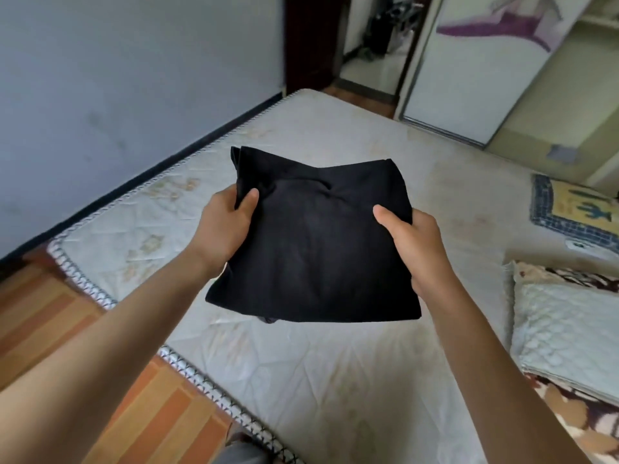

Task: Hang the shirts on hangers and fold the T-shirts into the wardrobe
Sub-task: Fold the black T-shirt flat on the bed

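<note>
Both hands grip 1 folded black T-shirt (313, 242) above the mattress (335, 380): the left hand (222, 229) pinches its left edge, the right hand (413, 246) its right edge, thumbs on top. Held only at the sides, the fold could sag open on the way to the wardrobe (549, 95), and a layer already droops underneath. Counted: 2 hands, 1 T-shirt, 1 pillow (566, 333); no hangers visible.

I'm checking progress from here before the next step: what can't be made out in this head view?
- Fingers of the left hand and right hand: under the folded black T-shirt; only the thumbs show.
- The T-shirt's underside and the mattress patch beneath it: hidden by the cloth.
- Wardrobe interior: mostly cut off by the right edge.
- Hangers and shirts: none in view.
- Room beyond the doorway: too dim and small.
</note>
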A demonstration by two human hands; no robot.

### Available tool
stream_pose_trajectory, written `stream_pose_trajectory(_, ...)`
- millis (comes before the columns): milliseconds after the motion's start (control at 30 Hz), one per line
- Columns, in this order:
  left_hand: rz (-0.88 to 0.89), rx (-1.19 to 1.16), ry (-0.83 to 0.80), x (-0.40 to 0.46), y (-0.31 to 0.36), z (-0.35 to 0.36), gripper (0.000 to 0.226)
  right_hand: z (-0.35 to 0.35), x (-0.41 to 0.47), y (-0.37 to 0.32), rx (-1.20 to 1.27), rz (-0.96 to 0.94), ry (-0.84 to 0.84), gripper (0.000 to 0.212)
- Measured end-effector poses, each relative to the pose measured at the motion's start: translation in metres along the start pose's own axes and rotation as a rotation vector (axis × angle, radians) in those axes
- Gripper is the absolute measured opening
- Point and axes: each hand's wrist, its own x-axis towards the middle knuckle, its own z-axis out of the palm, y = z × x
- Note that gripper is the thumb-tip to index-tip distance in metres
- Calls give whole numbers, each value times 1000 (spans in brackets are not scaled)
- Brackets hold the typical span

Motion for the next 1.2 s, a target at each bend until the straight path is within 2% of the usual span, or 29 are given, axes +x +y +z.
stream_pose_trajectory(300, -71, -31, 256, -56, -23, -168, 18, 142, -56, -51, -50, -21, -249, 19)
stream_pose_trajectory(467, -117, -74, 402, -90, -56, -287, 18, 257, -101, -80, -99, -62, -406, 22)
stream_pose_trajectory(600, -150, -111, 539, -119, -80, -382, 17, 355, -144, -103, -101, -108, -526, 37)
stream_pose_trajectory(733, -165, -93, 646, -137, -96, -463, 17, 436, -178, -121, -62, -151, -618, 27)
stream_pose_trajectory(1000, -167, -70, 728, -134, -117, -554, 18, 547, -193, -141, -31, -147, -730, 24)
stream_pose_trajectory(1200, -207, -51, 760, -85, -140, -607, 19, 629, -162, -144, -32, -135, -789, 24)
